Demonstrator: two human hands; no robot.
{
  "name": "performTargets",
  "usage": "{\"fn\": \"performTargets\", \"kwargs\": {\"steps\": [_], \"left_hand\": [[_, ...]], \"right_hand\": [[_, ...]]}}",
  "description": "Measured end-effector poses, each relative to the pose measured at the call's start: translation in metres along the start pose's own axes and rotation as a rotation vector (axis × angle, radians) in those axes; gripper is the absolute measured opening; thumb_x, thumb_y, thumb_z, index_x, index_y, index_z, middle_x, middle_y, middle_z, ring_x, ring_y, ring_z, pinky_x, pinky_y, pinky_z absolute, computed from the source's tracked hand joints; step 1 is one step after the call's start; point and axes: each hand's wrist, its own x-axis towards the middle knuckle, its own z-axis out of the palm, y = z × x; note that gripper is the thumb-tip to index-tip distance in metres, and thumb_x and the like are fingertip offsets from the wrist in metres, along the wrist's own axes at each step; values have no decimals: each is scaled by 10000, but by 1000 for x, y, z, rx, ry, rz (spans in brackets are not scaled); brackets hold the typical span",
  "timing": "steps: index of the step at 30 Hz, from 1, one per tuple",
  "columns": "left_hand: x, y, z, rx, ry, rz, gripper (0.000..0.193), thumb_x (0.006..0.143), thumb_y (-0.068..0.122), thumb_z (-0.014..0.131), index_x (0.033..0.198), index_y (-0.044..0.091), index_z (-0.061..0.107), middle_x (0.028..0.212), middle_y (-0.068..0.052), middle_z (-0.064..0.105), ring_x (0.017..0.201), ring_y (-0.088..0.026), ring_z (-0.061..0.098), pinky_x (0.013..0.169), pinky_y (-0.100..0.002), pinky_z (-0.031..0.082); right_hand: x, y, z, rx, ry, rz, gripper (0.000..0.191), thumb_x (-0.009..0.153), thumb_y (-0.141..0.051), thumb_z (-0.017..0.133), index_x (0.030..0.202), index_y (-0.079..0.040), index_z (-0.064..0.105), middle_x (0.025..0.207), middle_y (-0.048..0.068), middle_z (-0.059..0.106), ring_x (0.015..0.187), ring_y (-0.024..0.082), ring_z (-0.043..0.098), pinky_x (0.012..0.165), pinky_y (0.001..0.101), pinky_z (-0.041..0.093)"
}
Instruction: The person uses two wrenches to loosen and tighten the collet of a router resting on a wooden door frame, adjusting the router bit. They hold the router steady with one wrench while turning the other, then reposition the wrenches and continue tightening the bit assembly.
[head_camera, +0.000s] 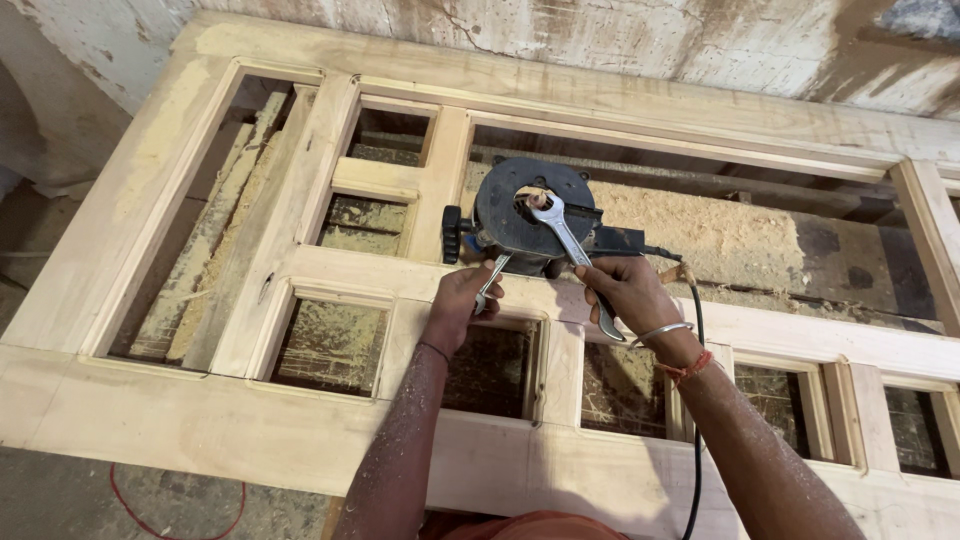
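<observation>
A black router (530, 215) lies on its side on the pale wooden door frame (330, 265), round base facing up, toward the frame's far edge. The right hand (625, 290) grips a long spanner (570, 250), fingers wrapped round its handle; its long axis runs from that hand up to the collet. The left hand (465, 300) pinches a second spanner (492, 282), apparently lower on the spindle.
</observation>
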Motion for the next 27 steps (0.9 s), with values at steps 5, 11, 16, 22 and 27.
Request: {"fn": "performTargets", "kwargs": {"steps": [5,11,16,22,27], "left_hand": [[-14,9,2,61,64,73,494,982,464,670,925,-27,665,744,-71,680,579,-139,657,516,-295,558],[-29,28,4,469,340,196,477,948,487,640,940,12,682,777,-97,710,592,-138,711,500,-286,575],[-35,32,10,691,472,540,378,987,377,666,996,0,697,912,-126,751,771,-171,722,640,-281,589],[-24,51,42,778,460,964,105,1022,126,668,1074,43,704,1129,-123,699,1057,-244,642,820,-327,641],[0,93,66,994,317,970,347,838,51,770,1171,14,680,1128,-125,712,1101,-303,611,969,-411,516]], "right_hand": [[0,-2,-1,-40,5,-14,357,1015,-289,621,793,-30,725,601,23,634,476,98,595,433,267,419],[1,1,-1,-32,-2,-5,356,1015,-296,619,806,-27,724,610,25,639,481,96,610,439,266,429],[4,4,0,-24,3,-13,330,1010,-290,616,829,-43,739,612,23,649,483,98,612,440,260,443],[4,5,0,-14,-7,-15,334,1013,-287,616,842,-29,740,616,20,648,486,101,619,439,260,439],[3,2,0,-3,6,-9,332,1008,-284,632,838,-22,746,615,24,648,487,97,616,443,261,436]]}}
